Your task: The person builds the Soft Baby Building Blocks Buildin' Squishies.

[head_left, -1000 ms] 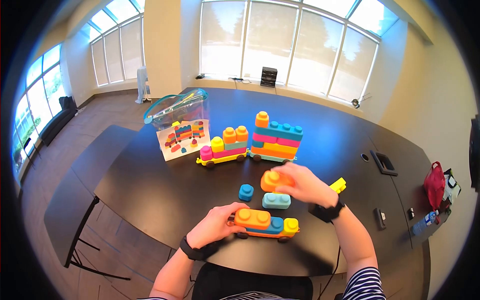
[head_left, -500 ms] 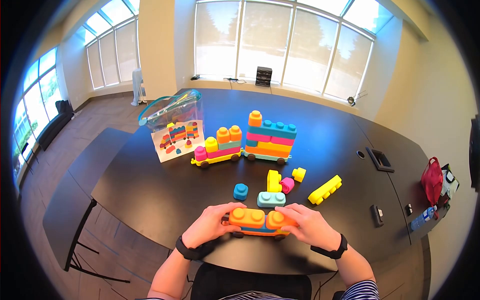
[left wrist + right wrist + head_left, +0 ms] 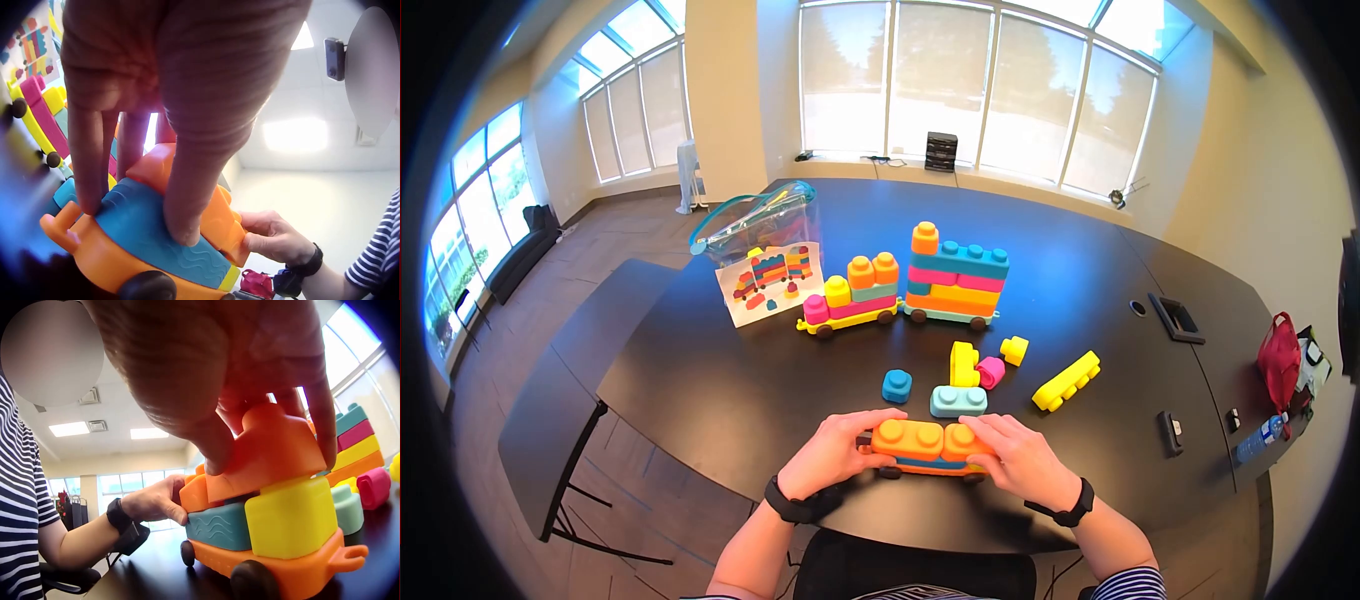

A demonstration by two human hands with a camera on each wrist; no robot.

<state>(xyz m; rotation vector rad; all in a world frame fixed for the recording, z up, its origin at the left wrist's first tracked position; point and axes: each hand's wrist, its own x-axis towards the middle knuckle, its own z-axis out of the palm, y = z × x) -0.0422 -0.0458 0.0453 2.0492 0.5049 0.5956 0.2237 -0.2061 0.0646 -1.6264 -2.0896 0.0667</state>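
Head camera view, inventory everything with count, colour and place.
Held wagon: 1, orange-blue, between hands
Far wagons: 2, multicoloured, farther back
Loose pieces: 3, yellow, centre-right
Fallen block: 1, pink, among those
One-stud block: 1, blue, beyond held wagon
Two-stud block: 1, mint, right of blue
Picture sheet: 1, white, before pouch
Pouch: 1, clear, behind sheet
Tables: 2, dark, centre and left
Soft bag: 1, red, right edge
Bottle: 1, clear, right edge
Chair: 1, black, bottom centre
Box: 1, black, by windows
Windows: several, bright, background
Left hand: 1, gripping held wagon
Right hand: 1, pinching right orange block
Wristbands: 2, black, both wrists
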